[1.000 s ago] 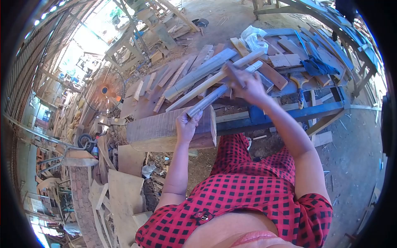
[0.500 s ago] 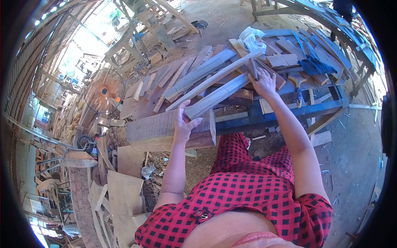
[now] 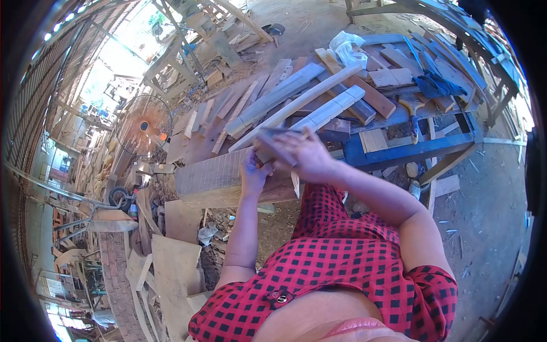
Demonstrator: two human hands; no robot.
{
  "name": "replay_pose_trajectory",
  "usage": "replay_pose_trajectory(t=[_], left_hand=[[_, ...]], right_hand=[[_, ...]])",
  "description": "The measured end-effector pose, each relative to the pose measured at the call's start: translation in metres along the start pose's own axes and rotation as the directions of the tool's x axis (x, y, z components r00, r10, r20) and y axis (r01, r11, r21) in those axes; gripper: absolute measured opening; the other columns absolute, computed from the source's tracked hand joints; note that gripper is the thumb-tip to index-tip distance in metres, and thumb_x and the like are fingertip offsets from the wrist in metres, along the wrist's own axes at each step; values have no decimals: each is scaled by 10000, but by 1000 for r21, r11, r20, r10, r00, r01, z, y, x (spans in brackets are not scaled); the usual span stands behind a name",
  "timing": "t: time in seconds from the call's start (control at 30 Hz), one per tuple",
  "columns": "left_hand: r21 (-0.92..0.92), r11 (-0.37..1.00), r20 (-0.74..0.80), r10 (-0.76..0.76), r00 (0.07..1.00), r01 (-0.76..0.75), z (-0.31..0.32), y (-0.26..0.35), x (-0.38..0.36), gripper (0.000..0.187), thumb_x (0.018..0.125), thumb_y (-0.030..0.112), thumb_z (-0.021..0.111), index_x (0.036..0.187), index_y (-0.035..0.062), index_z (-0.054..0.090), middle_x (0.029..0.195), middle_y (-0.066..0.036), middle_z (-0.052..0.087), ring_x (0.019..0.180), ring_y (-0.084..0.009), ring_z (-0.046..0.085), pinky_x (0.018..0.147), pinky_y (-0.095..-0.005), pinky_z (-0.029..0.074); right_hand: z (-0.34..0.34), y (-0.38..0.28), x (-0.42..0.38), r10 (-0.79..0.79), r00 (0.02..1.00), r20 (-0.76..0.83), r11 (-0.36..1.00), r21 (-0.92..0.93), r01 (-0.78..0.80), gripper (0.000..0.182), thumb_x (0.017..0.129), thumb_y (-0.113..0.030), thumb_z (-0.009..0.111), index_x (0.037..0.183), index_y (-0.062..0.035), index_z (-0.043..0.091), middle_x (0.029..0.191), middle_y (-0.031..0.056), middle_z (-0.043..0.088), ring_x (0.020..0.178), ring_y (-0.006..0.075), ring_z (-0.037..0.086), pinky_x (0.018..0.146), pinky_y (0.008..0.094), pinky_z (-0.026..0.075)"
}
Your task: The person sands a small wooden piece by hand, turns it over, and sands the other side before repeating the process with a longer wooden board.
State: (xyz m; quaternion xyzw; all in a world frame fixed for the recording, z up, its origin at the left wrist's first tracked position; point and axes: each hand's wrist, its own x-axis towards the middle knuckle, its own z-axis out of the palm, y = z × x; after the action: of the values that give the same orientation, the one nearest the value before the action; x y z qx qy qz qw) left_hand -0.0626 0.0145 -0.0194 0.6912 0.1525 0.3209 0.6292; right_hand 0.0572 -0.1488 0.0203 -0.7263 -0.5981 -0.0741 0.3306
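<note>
A pale wooden strip (image 3: 336,108) with thin lines marked across it slants from the lumber pile toward my body. My left hand (image 3: 254,172) is closed around its near end, above a thick ridged wood block (image 3: 208,174). My right hand (image 3: 310,157) is over that same end, its fingers closed on a dark, straight-edged tool that looks like a try square (image 3: 277,149). Motion blurs this tool, and the two hands partly hide it and the strip's end.
Several boards (image 3: 273,100) are heaped on the low blue-edged bench (image 3: 410,151). A clear plastic bag (image 3: 346,50), a blue cloth (image 3: 439,85) and a wooden-handled tool (image 3: 412,117) lie among them. A round fan (image 3: 144,125) stands at left, near scrap wood.
My right hand has moved left and toward me along the strip, carrying the try square from the far end to the near end. My left hand stays at the near end.
</note>
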Motion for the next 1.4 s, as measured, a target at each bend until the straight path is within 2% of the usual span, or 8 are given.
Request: replay_pose_trajectory(t=[0.13,0.37,0.57,0.77,0.97,1.13,1.3,1.4], left_hand=[[-4,997,89,-81,993,82,13,28,-1,410,707,35,729,1068,40,534,825,-11,608,655,-44,555,538,-184,451],[-48,998,93,-36,995,41,11,22,-1,417,705,36,740,1064,60,530,821,10,592,618,-35,520,508,-174,426],[-7,996,78,-88,993,89,11,25,-1,426,699,36,744,1066,55,526,864,0,593,674,-44,553,522,-176,443],[-149,986,-17,-80,997,77,2,7,-2,469,701,40,743,1113,11,520,963,-36,614,763,-78,595,573,-203,480],[37,997,89,-71,994,68,9,23,-1,472,693,27,721,1121,39,521,908,-29,617,728,-62,573,568,-193,465],[-41,997,125,-56,991,62,9,24,0,446,696,14,715,1092,46,512,876,-21,600,690,-54,555,556,-187,456],[-62,997,110,-43,993,49,11,26,-1,451,697,1,714,1095,47,509,880,-22,599,686,-53,553,553,-187,456],[-34,998,111,-54,992,58,10,25,0,454,705,-1,715,1104,46,504,893,-25,599,693,-57,557,556,-189,460]], right_hand=[[-38,82,-6,261,960,-107,946,-172,-276,632,837,-382,562,1406,-237,329,1326,42,500,1247,208,440,1009,513,261],[-50,186,-10,722,673,-161,641,-210,-738,592,899,-550,364,1351,-175,430,1401,50,418,1324,209,339,1086,571,101],[-11,59,2,202,957,-209,964,-128,-232,492,844,-328,517,1324,-244,445,1155,37,593,1055,214,555,924,476,309],[13,-32,1,-51,999,-10,997,55,51,579,864,-462,527,1337,-140,440,1353,107,460,1287,252,390,1071,568,162],[-20,77,-8,145,984,-107,975,-152,-161,549,872,-425,501,1377,-246,381,1273,39,540,1191,201,488,1019,520,235],[-56,181,-14,657,748,-88,715,-239,-656,611,894,-568,358,1332,-154,457,1384,83,438,1321,209,350,1084,523,103],[-40,181,-13,695,674,-250,647,-193,-738,605,891,-549,383,1322,-131,464,1358,84,464,1296,216,378,1067,540,151],[-20,121,-4,424,854,-300,837,-230,-496,535,862,-425,497,1320,-150,462,1210,50,571,1159,211,496,987,515,249]])
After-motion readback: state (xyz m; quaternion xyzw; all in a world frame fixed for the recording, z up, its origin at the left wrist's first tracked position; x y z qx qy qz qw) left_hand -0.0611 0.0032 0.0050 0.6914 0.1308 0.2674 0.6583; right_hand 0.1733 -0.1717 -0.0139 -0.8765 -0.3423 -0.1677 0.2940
